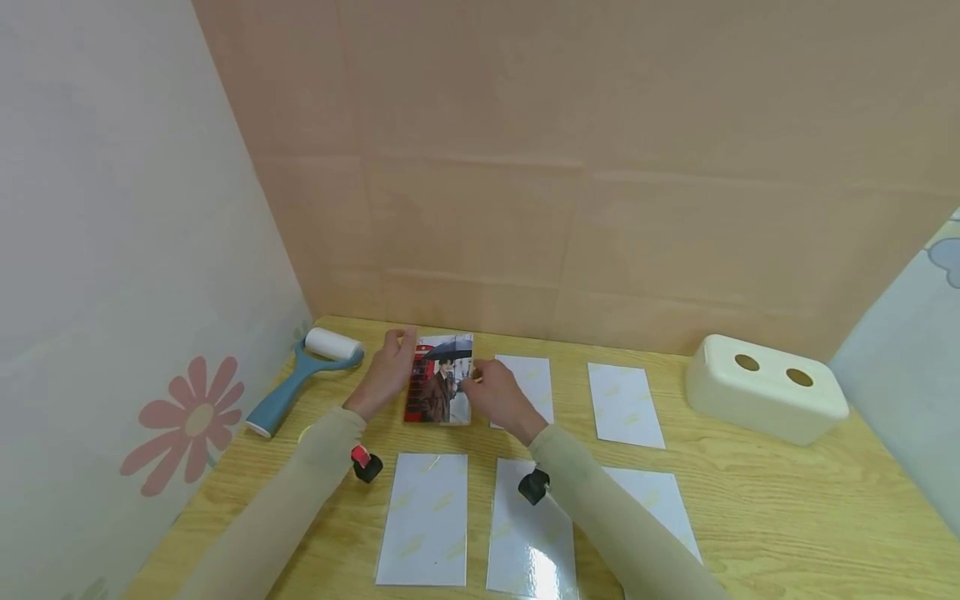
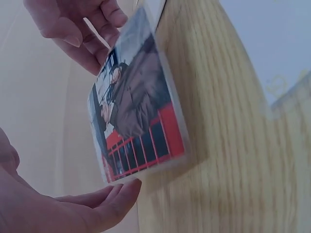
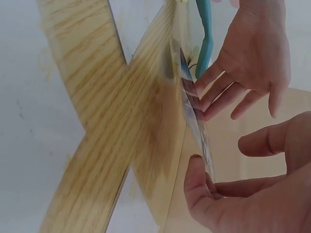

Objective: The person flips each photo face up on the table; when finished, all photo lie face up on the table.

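A glossy photo card (image 1: 438, 385) with a red phone booth and a person under a dark umbrella stands tilted up over the wooden table, picture side toward me. My right hand (image 1: 504, 398) pinches its right edge between thumb and fingers; the right wrist view shows that grip from the side, at the hand (image 3: 243, 189) low in the picture. My left hand (image 1: 386, 375) is at the card's left edge. In the left wrist view its fairly straight fingertips (image 2: 129, 191) are right at the red side of the card (image 2: 138, 111).
Several white cards with faint yellow marks lie face down, among them one in front (image 1: 423, 525) and one at back right (image 1: 624, 404). A blue-handled lint roller (image 1: 285, 396) lies left. On the right stands a cream box (image 1: 765, 396) with two holes. Walls border the table.
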The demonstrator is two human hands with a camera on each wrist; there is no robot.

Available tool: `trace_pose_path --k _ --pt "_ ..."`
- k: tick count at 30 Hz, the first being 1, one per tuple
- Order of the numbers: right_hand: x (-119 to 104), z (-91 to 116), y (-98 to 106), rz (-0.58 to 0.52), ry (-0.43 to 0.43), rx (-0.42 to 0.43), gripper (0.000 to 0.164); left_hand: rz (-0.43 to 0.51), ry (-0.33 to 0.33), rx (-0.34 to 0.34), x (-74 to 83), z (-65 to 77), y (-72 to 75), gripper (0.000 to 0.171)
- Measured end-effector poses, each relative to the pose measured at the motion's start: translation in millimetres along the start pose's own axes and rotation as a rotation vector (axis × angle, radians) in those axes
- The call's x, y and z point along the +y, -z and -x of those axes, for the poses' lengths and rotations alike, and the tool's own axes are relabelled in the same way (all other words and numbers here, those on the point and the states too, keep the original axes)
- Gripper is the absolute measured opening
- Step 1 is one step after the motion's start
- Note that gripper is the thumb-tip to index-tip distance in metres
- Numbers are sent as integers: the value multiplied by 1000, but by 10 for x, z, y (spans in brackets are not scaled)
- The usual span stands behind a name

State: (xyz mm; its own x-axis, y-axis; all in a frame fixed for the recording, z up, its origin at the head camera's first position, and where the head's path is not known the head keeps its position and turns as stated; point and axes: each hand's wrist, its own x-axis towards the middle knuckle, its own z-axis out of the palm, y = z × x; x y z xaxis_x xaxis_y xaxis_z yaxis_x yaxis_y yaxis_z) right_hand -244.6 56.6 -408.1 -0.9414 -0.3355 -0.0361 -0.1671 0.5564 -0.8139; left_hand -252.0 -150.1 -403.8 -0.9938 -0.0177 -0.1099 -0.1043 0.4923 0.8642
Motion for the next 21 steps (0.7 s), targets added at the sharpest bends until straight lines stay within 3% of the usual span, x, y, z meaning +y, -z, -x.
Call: trace_pose_path --k 18,21 --pt "19 0 -50 28 -100 -54 23 -23 10 -19 -57 -10 -26 86" --pt "2 1 -55 30 -131 -56 40 -28 13 -22 -71 -14 -27 83"
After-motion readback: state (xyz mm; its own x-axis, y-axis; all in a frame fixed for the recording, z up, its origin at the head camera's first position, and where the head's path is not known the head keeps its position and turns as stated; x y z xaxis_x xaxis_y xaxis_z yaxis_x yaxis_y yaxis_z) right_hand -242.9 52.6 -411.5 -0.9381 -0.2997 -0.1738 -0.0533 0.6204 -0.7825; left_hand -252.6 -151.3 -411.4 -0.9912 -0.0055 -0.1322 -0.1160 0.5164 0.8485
